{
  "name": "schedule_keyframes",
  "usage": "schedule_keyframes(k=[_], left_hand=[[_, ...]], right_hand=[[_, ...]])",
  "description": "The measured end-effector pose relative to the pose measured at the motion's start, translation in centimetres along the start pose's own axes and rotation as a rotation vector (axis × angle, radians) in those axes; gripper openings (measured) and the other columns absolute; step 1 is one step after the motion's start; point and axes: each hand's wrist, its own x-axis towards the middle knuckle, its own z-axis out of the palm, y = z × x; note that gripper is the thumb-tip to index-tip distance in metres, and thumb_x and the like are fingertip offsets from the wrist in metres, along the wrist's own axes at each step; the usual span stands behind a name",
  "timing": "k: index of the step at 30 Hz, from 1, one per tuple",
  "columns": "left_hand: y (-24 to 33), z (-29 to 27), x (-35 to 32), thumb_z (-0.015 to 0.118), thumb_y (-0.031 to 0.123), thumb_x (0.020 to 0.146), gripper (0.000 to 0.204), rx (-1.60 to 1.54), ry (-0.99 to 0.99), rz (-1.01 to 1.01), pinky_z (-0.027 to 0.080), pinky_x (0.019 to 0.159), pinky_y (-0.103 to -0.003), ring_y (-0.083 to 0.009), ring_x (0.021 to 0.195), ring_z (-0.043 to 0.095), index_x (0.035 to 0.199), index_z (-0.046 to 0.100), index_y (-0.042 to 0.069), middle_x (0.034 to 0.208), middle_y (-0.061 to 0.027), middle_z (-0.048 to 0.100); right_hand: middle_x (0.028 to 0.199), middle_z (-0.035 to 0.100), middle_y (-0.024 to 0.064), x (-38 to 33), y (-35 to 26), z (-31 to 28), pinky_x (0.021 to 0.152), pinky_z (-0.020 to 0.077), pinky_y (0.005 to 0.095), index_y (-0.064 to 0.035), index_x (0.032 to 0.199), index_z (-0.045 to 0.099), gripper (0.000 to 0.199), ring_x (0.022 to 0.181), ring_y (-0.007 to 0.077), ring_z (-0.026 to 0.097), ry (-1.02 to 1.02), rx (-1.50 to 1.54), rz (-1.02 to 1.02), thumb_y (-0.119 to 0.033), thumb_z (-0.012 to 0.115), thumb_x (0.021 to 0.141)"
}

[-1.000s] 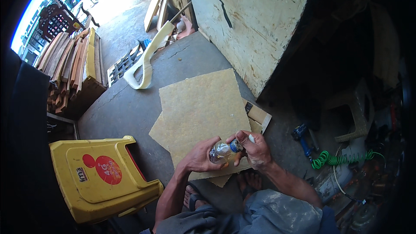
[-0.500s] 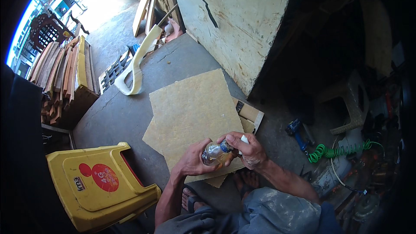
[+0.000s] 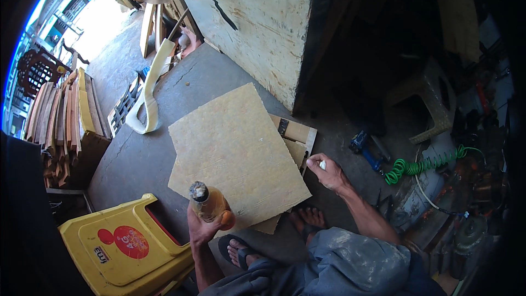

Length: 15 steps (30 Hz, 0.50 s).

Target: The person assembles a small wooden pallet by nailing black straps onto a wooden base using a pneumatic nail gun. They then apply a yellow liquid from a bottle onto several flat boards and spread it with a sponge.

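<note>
My left hand (image 3: 199, 226) is wrapped round a clear bottle (image 3: 213, 204) with amber liquid inside. The bottle leans, and its top is dark and crusted. It is over the near left part of a tan, rough-surfaced sheet (image 3: 241, 148) lying on the floor. Off the sheet's right edge, my right hand (image 3: 332, 175) is closed on a small white piece (image 3: 323, 164); only its end shows, so its kind cannot be told. The two hands are well apart.
A yellow plastic piece (image 3: 98, 227) stands at the near left, with stacked wood strips (image 3: 66, 112) beyond it. A pale curved foam-like strip (image 3: 147, 104) lies farther off. To the right are a blue air tool (image 3: 368, 151), a green coiled hose (image 3: 419, 165) and a stool (image 3: 430, 101).
My hands, together around the bottle before, have separated. The left has carried the bottle leftward and turned its top toward me; the right has moved off with the white piece. The view has shifted.
</note>
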Motion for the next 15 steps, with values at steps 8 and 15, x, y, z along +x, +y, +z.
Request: schedule_keyframes(k=[8,15], left_hand=[[2.6,-2.2,-4.3,0.097,0.019,0.064,0.073,-0.122,0.134,0.298,0.054,0.088,-0.037,-0.0228,0.100,0.066,0.120,0.053,0.004,0.108,-0.0102,0.063],[5.6,-5.2,-10.6,0.093,0.033,0.071,0.067,-0.227,0.313,0.635,0.053,0.089,-0.043,-0.0269,0.099,0.063,0.117,0.053,0.005,0.103,-0.0111,0.058]], right_hand=[[0.130,0.064,0.0166,-1.7,-3.1,3.2,0.107,0.0484,0.0396,0.0045,0.143,0.047,0.080,0.121,0.0278,0.063,-0.478,0.695,0.282,-0.022,0.087,0.079],[0.110,0.069,0.0116,-1.9,-26.8,-3.6,0.089,0.0525,0.0297,0.0058,0.135,0.056,0.067,0.099,0.0174,0.066,-0.493,0.445,-0.374,-0.010,0.077,0.074]])
